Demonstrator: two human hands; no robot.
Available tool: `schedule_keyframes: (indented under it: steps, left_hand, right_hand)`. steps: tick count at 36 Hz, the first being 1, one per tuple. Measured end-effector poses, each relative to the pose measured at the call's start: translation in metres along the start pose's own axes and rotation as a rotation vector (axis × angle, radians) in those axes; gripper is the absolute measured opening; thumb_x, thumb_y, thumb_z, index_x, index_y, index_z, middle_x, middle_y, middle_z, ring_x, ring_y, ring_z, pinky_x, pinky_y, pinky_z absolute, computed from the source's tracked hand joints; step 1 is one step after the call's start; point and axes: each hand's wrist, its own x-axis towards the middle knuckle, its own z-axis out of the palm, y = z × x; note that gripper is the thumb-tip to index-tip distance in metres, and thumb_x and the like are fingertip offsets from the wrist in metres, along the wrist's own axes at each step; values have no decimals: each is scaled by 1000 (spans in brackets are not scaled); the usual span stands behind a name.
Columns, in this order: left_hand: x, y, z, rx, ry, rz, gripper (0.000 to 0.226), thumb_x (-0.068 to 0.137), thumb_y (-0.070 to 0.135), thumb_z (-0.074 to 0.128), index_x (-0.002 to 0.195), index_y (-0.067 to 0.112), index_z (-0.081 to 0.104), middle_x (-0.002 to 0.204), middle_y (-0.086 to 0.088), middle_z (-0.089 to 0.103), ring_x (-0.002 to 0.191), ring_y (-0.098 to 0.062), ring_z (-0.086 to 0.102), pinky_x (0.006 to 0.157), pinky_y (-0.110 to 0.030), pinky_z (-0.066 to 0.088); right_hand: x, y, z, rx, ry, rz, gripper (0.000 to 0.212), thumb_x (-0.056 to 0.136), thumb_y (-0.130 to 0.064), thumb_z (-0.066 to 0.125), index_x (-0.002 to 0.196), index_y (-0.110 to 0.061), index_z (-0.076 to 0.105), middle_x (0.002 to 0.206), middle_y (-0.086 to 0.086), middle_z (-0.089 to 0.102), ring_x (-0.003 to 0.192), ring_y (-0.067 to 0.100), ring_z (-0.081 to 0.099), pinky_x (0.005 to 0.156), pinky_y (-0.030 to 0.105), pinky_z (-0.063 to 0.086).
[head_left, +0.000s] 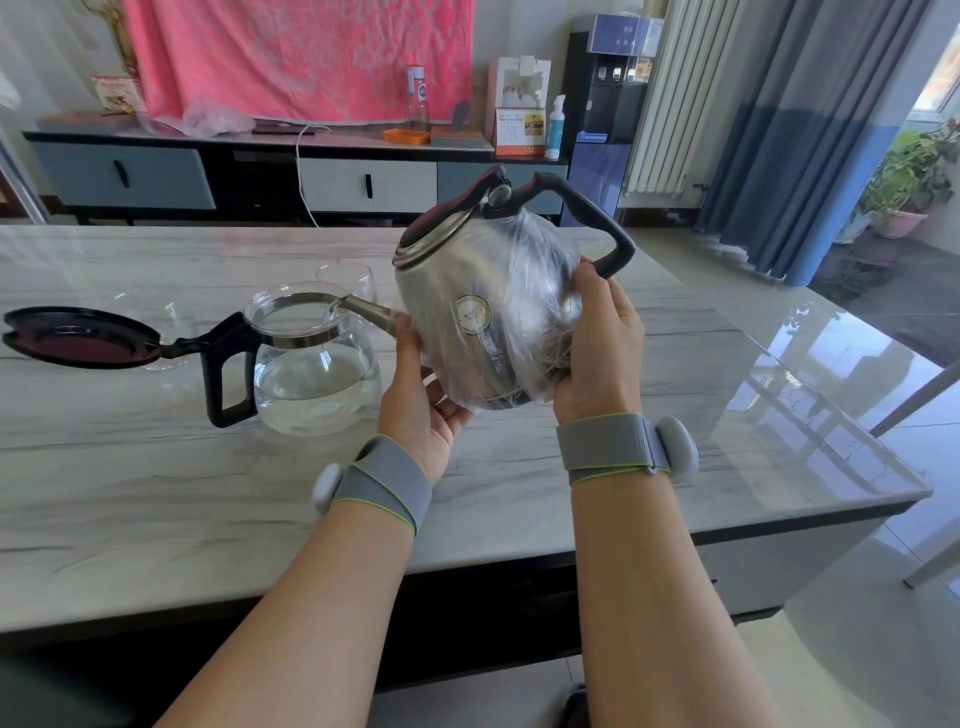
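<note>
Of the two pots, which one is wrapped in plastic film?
The tilted steel kettle; the glass pot standing on the table is bare.

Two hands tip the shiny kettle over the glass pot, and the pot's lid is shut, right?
No. The head view shows the lid of the glass pot flipped open. The left hand and right hand do tip the kettle over it.

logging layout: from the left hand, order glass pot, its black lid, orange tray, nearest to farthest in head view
1. glass pot, just left of the left hand holding the kettle
2. black lid, hinged open farther left
3. orange tray, on the far sideboard
</note>
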Motion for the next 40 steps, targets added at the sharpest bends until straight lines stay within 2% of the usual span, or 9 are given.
schedule_keyframes:
  steps: [3, 10, 16, 20, 25, 30, 36, 40]
  left_hand:
    - [0, 0, 0, 1, 1, 1, 65, 81, 71, 64, 112, 14, 67, 96, -10, 76, 83, -21, 76, 67, -35, 62]
    - [1, 0, -1, 8, 4, 8, 64, 81, 70, 65, 111, 14, 68, 93, -9, 77, 84, -21, 76, 67, -35, 62]
    - [2, -1, 0, 8, -5, 17, 55, 84, 67, 64, 101, 15, 65, 79, -5, 75, 75, -19, 74, 70, -35, 62]
    - [2, -1, 0, 10, -9, 21, 55, 84, 67, 63, 101, 15, 66, 79, -5, 75, 74, -18, 74, 72, -35, 62]
    - [3, -1, 0, 9, -4, 20, 57, 82, 68, 65, 104, 15, 66, 82, -5, 75, 73, -18, 75, 70, -35, 62]
    - [1, -1, 0, 5, -12, 20, 57, 83, 67, 65, 103, 14, 66, 78, -5, 76, 70, -17, 75, 70, -35, 61]
    - [0, -1, 0, 11, -11, 26, 57, 83, 67, 65, 103, 13, 66, 78, -5, 76, 75, -18, 75, 72, -36, 61]
    - [0, -1, 0, 11, -5, 30, 57, 83, 66, 65, 104, 13, 66, 80, -6, 77, 77, -19, 75, 72, -37, 62]
  right_hand:
    - [-1, 0, 1, 2, 1, -6, 21, 104, -22, 64, 118, -14, 77, 108, 1, 75, 114, 25, 71, 107, 47, 55]
    - [-1, -1, 1, 11, -3, -9, 24, 104, -22, 63, 122, -11, 76, 110, 2, 75, 118, 25, 70, 109, 47, 55]
    - [2, 2, 0, 4, -15, -13, 15, 102, -21, 64, 102, -19, 79, 97, -1, 73, 100, 21, 66, 99, 45, 55]
    - [3, 2, -1, 10, -24, -8, 16, 103, -21, 64, 98, -22, 79, 99, -2, 74, 103, 21, 68, 107, 49, 54]
    - [4, 2, -1, 3, -31, -21, 17, 103, -21, 64, 95, -23, 80, 97, -1, 74, 102, 22, 68, 109, 54, 52]
    - [5, 4, -2, 13, -18, -28, 16, 102, -24, 65, 100, -21, 80, 104, 1, 75, 123, 34, 68, 111, 56, 52]
    - [6, 7, -2, -9, -14, -31, 16, 100, -26, 67, 93, -24, 81, 100, 0, 74, 109, 25, 69, 111, 58, 51]
    - [8, 8, -3, 1, -4, -28, 15, 100, -27, 67, 94, -24, 81, 103, 2, 76, 120, 31, 69, 110, 58, 52]
